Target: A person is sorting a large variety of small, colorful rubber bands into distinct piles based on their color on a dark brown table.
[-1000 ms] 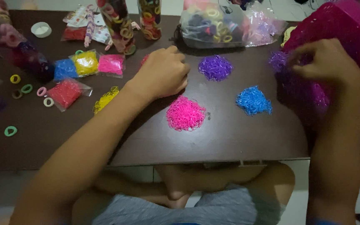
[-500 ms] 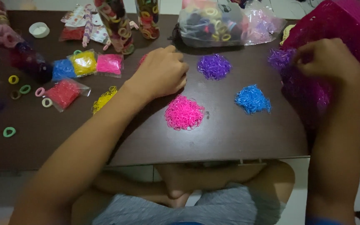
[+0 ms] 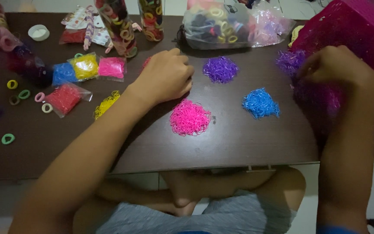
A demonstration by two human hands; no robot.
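Right hand (image 3: 340, 69) curled, fingertips pinching into loose purple rubber bands (image 3: 290, 61) at the pink plastic basket (image 3: 360, 30). Left hand (image 3: 165, 78) rests half-closed on the dark wooden table (image 3: 239, 143), holding nothing visible; colours kept in separate heaps.

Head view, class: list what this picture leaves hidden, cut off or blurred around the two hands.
- Right hand: its fingertips are buried in the purple bands by the pink basket, so its grip cannot be told.
- Left hand: curled knuckles-up, hiding anything beneath it.
- Pink basket: cut off by the top and right edges, and blurred.
- Red bands: mostly behind the left hand.
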